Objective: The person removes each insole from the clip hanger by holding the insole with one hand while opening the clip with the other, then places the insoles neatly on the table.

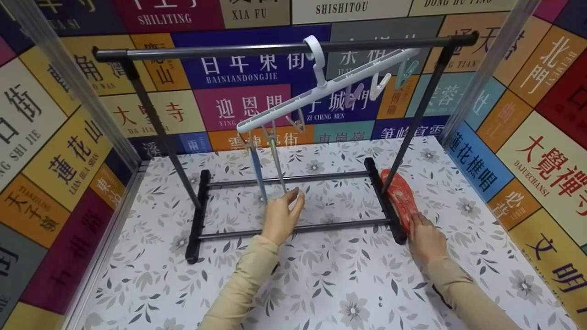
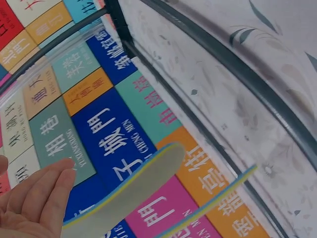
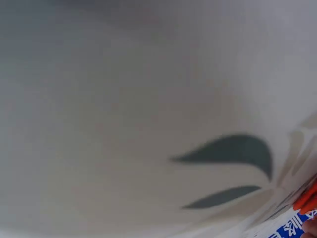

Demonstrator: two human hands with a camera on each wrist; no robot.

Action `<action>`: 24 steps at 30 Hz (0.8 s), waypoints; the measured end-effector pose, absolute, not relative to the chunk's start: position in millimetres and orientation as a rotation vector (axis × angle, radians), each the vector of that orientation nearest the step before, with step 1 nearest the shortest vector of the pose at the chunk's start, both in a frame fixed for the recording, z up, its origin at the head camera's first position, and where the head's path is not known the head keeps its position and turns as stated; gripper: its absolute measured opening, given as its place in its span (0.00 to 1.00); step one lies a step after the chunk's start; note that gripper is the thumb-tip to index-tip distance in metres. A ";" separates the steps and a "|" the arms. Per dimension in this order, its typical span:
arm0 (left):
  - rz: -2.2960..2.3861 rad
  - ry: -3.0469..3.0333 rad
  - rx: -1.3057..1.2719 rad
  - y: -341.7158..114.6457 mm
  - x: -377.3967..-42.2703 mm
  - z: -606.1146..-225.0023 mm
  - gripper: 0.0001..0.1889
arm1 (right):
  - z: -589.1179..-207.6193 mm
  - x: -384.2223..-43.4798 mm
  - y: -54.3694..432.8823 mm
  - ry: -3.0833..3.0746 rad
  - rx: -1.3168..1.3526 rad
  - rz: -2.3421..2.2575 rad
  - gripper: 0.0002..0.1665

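Note:
A grey-white clip hanger [image 1: 275, 110] hangs by its hook from the rack's top bar, tilted with its left end low. Two thin insoles with blue and yellow edges hang from its left clips: one insole [image 1: 258, 172] further left, another insole [image 1: 277, 160] beside it. My left hand [image 1: 279, 220] is raised just below their lower ends, fingers relaxed and holding nothing. In the left wrist view its fingertips [image 2: 67, 173] are beside a pale insole [image 2: 143, 191]. My right hand [image 1: 427, 238] pinches the near end of a red insole [image 1: 402, 197] lying against the rack's right foot.
The dark metal rack [image 1: 192, 52] stands on a table [image 1: 321, 279] with a flower-and-leaf cover. More clips, among them a white clip [image 1: 379, 86] and a green clip [image 1: 406, 73], hang on the hanger's raised right half. Panels with colourful lettering [image 1: 247, 101] surround the table.

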State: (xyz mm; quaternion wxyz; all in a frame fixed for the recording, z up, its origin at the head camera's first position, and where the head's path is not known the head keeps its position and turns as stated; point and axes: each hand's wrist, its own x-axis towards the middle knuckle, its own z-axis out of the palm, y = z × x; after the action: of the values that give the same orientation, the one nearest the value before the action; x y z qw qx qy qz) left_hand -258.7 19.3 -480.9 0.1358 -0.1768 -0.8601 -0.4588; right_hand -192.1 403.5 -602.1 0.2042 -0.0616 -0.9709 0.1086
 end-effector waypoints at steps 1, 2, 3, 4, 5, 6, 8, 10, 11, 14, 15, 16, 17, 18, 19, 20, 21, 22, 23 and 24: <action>-1.328 -2.482 -0.516 18.1 -257.2 -479.3 0.21 | -601.5 -193.2 401.7 -2.684 -0.160 0.305 0.20; -1.325 -2.471 -0.519 16.9 -255.8 -477.4 0.21 | -600.9 -194.8 399.5 -2.656 -0.138 0.299 0.20; -1.319 -2.462 -0.520 15.8 -254.5 -475.7 0.21 | -600.3 -196.8 397.1 -2.623 -0.110 0.294 0.19; -1.312 -2.451 -0.521 14.8 -253.7 -474.1 0.21 | -599.7 -199.4 394.3 -2.584 -0.078 0.285 0.18; -1.304 -2.442 -0.523 13.8 -253.0 -472.7 0.21 | -599.3 -202.1 391.3 -2.549 -0.046 0.272 0.17; -1.301 -2.435 -0.522 12.8 -252.2 -471.4 0.21 | -598.8 -204.7 387.8 -2.516 -0.015 0.256 0.17; -1.293 -2.430 -0.516 10.5 -250.2 -469.5 0.20 | -597.3 -210.1 379.4 -2.467 0.037 0.241 0.17; -1.293 -2.426 -0.501 7.2 -248.5 -467.8 0.20 | -595.6 -215.5 369.1 -2.454 0.076 0.249 0.18; -1.293 -2.426 -0.488 5.2 -247.9 -466.6 0.19 | -594.5 -218.3 363.4 -2.460 0.090 0.265 0.19; -1.292 -2.425 -0.457 -1.3 -246.6 -462.8 0.19 | -591.1 -226.4 344.7 -2.495 0.121 0.316 0.20; -1.292 -2.421 -0.450 -3.6 -246.4 -461.2 0.19 | -590.3 -229.3 338.3 -2.504 0.135 0.334 0.20; -1.287 -2.417 -0.445 -5.9 -246.5 -459.5 0.19 | -589.8 -232.2 332.0 -2.509 0.153 0.344 0.21; -1.278 -2.407 -0.443 -8.3 -247.0 -458.0 0.18 | -589.0 -235.1 325.5 -2.514 0.169 0.356 0.21; -1.269 -2.393 -0.444 -10.7 -247.3 -456.1 0.18 | -588.1 -237.8 318.7 -2.517 0.188 0.358 0.21; -1.254 -2.373 -0.444 -13.0 -247.8 -454.1 0.17 | -587.2 -240.5 312.3 -2.519 0.208 0.354 0.21; -1.241 -2.347 -0.443 -15.5 -248.5 -451.8 0.17 | -586.9 -243.4 306.1 -2.525 0.228 0.349 0.22; -1.227 -2.314 -0.439 -17.9 -249.5 -449.5 0.16 | -586.6 -246.5 299.9 -2.531 0.248 0.338 0.23; -1.212 -2.278 -0.436 -20.2 -250.9 -446.6 0.15 | -585.9 -249.3 293.9 -2.543 0.258 0.327 0.24; -1.197 -2.242 -0.434 -22.4 -252.4 -443.7 0.15 | -584.8 -252.0 287.9 -2.559 0.266 0.319 0.26; -1.184 -2.208 -0.432 -24.5 -254.0 -440.5 0.14 | -583.8 -254.6 282.2 -2.572 0.276 0.313 0.27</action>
State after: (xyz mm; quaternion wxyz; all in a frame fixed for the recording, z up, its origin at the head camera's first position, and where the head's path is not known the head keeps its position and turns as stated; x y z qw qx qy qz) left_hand -254.0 -24.5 -440.5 0.2952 -0.1622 -0.8298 -0.4449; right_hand -254.6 282.2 -583.8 0.2649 0.1020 -0.9518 0.1160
